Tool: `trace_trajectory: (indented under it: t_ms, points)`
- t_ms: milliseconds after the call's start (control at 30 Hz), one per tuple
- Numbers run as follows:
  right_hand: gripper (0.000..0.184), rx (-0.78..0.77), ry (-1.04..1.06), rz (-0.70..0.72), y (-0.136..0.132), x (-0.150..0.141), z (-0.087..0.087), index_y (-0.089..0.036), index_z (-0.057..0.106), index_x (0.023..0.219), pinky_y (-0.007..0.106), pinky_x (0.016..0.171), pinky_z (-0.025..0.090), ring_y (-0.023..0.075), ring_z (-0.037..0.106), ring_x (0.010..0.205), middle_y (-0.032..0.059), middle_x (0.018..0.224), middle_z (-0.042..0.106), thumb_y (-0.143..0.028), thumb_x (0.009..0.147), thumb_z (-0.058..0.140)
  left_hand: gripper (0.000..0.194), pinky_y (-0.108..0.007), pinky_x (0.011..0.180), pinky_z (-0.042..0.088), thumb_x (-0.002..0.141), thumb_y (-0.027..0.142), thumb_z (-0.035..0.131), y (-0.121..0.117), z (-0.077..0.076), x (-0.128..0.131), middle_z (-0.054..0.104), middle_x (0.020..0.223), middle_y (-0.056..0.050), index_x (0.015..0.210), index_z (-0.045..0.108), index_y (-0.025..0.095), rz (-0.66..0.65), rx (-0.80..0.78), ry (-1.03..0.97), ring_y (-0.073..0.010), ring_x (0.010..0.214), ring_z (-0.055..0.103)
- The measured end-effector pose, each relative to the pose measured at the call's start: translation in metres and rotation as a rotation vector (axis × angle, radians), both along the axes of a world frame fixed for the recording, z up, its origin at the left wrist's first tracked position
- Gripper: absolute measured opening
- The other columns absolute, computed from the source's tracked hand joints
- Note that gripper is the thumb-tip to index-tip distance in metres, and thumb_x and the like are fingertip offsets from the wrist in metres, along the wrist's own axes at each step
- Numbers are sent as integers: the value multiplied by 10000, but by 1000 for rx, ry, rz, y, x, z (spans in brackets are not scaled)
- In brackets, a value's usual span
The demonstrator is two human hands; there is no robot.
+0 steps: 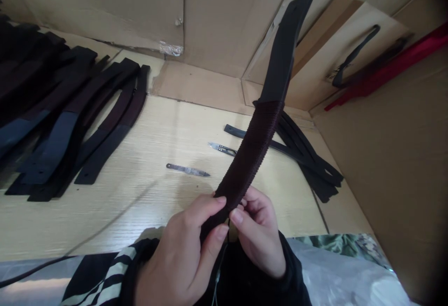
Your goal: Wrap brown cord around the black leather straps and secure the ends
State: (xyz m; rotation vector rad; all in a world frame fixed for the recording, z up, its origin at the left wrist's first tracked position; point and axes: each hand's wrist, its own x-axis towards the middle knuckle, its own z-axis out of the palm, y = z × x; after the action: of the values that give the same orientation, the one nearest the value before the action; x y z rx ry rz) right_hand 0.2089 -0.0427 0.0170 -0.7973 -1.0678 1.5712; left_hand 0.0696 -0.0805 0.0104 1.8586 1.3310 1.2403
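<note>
Two hands, left (178,245) and right (259,236), grip one cord-wrapped knife (250,147).

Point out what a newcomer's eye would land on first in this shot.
A long black knife with a dark brown cord wrap on its handle rises up the middle of the view, its lower end gripped by the left hand and right hand. At left, a row of flat black knife blanks lies on a pale wooden bench. At upper right, a long red piece rests against a brown cardboard wall.
</note>
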Motion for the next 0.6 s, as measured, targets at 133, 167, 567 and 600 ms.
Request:
trace_trajectory:
  t_ms: [133, 167, 567, 600]
  points:
    - [53, -23, -19, -58, -1, -4, 0, -234, 693, 868, 168, 582, 438, 73, 526, 630, -20, 734, 651, -256, 828, 667, 473, -312, 889, 525, 929, 196, 496, -2, -3, 2, 570, 1242, -41, 1340, 311, 340, -6, -151, -96, -201, 1110, 600]
    - [58, -40, -12, -80, -1, -4, -1, -228, 691, 823, 167, 584, 440, 69, 525, 614, -27, 692, 637, -249, 849, 643, 470, -329, 898, 525, 927, 205, 507, -3, -3, 2, 567, 1241, -44, 1331, 313, 345, -14, -178, -121, -208, 1111, 601]
    - [110, 17, -122, -89, 5, -7, 13, -233, 679, 760, 162, 527, 503, 65, 602, 536, -45, 601, 655, -138, 811, 656, 431, -234, 940, 497, 961, 275, 489, -2, 9, -2, 534, 1268, 16, 1326, 318, 429, -74, -438, -390, -154, 1151, 546]
    - [103, 35, -161, -99, 5, -5, 13, -231, 678, 755, 161, 505, 488, 63, 585, 515, -45, 583, 643, -147, 811, 658, 476, -238, 923, 506, 959, 299, 491, -3, 9, -3, 539, 1250, 9, 1365, 288, 441, -71, -473, -394, -159, 1121, 557]
